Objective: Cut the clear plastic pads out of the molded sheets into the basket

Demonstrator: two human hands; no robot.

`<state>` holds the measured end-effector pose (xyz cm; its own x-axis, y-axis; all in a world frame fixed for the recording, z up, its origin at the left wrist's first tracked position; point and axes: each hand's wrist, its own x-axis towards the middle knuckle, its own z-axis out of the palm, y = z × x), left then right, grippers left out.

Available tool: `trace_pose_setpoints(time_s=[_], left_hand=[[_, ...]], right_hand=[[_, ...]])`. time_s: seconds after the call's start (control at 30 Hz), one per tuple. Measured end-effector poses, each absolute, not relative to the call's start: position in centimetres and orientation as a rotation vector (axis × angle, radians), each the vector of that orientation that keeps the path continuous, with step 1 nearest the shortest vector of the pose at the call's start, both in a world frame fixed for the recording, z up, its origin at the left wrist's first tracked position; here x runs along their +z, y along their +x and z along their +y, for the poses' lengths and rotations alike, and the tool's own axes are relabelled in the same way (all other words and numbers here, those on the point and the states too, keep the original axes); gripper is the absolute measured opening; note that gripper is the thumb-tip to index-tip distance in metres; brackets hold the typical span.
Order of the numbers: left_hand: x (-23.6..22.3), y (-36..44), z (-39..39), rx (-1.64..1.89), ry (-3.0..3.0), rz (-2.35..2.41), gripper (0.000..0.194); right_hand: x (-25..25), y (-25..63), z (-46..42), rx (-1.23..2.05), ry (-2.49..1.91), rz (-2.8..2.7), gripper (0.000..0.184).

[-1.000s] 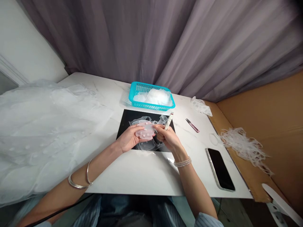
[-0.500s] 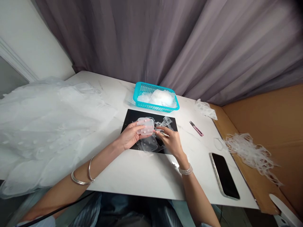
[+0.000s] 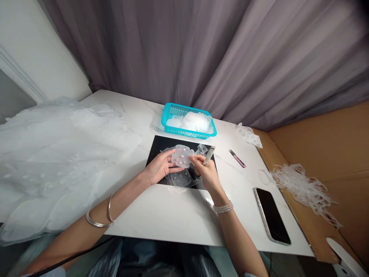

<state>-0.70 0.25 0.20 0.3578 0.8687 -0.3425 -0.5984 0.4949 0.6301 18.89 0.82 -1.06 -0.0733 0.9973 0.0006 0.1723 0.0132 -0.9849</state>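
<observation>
Both my arms are reaching in front of me, hands almost meeting in the middle. My left forearm [image 3: 123,200] comes in on a long slant, my right forearm [image 3: 235,227] a fair bit steeper. Left hand [image 3: 161,167] is turned palm-in, thumb [image 3: 167,154] up top and fingers [image 3: 175,169] stretched out below it, kinda like a loose clamp. Right hand [image 3: 206,169] is knuckles-up, thumb and index tips pinched together, other fingers curled under. My right wrist [image 3: 219,198] looks pretty much straight tbh.
</observation>
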Motion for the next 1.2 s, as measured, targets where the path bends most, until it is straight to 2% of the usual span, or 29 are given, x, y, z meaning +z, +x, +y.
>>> trace_pose_setpoints(time_s=[0.13,0.23,0.33,0.47,0.6,0.73,0.93,1.2], left_hand=[[0.1,-0.7,0.4,1.006,0.379,0.753,0.041],[0.1,-0.7,0.4,0.954,0.356,0.662,0.045],[0.3,-1.0,0.6,0.940,0.356,0.607,0.048],[0.6,-1.3,0.8,0.952,0.328,0.623,0.053],[0.7,-1.2,0.8,0.945,0.318,0.626,0.053],[0.5,-1.1,0.7,0.956,0.346,0.618,0.051],[0.3,-1.0,0.6,0.961,0.410,0.613,0.048],[-0.1,-1.2,0.8,0.962,0.435,0.658,0.049]], right_hand=[[-1.1,18.9,0.4,0.748,-1.325,-1.542,0.035],[-0.9,18.3,-0.4,0.631,-1.240,-1.918,0.033],[-0.4,18.3,-0.7,0.680,-1.237,-1.997,0.037],[0.1,19.3,0.1,0.734,-1.390,-1.622,0.042],[-0.4,19.8,1.0,1.056,-1.455,-1.433,0.046],[-1.0,19.4,1.0,1.278,-1.396,-1.401,0.043],[-1.1,19.1,0.8,1.295,-1.388,-1.487,0.042],[-1.3,18.9,0.8,1.155,-1.366,-1.593,0.041]])
